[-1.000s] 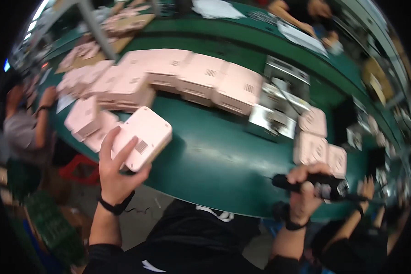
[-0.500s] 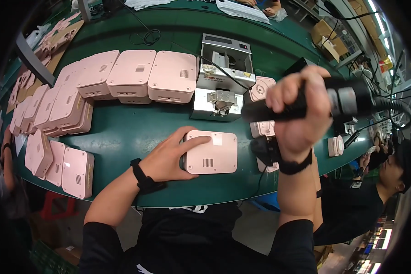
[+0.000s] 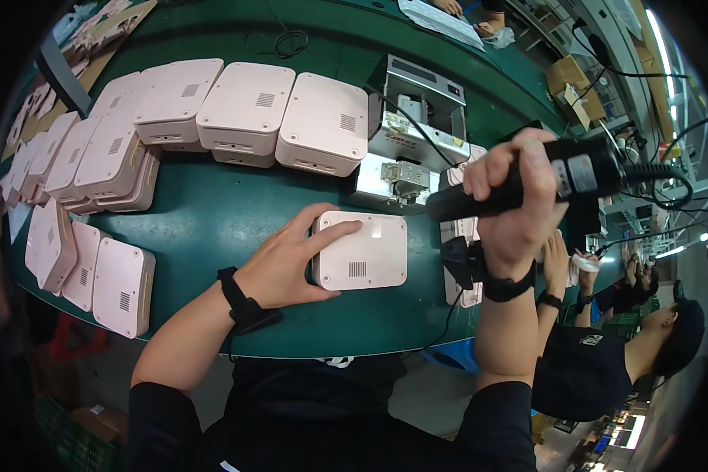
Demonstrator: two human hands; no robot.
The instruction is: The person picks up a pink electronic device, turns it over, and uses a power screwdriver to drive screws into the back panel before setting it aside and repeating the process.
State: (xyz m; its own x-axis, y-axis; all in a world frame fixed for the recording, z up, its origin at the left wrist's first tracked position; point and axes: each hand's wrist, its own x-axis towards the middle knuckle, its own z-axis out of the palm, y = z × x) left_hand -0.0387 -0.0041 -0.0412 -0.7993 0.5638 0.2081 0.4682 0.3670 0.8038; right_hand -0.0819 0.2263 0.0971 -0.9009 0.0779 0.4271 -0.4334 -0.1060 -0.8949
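Observation:
A pale pink square plastic casing [image 3: 370,259] lies flat on the green table in front of me, its vent slots and corner screw holes facing up. My left hand [image 3: 291,256] grips its left side, with the index finger laid across the top and the thumb at the near edge. Raised above the table to the right, my right hand [image 3: 519,197] is wrapped round a black corded electric screwdriver [image 3: 562,177], held nearly level. Its cord leaves at the right end. No bit shows.
Stacked pink casings [image 3: 322,126] line the back and left. A metal fixture [image 3: 405,177] stands behind the casing, and more pink parts [image 3: 464,228] lie partly hidden behind my right hand. A co-worker [image 3: 590,362] sits at the right.
The view has shifted slightly, so the stacks and fixture sit differently in it. My left hand stays on the casing. The electric screwdriver remains raised in my right hand, a little farther right.

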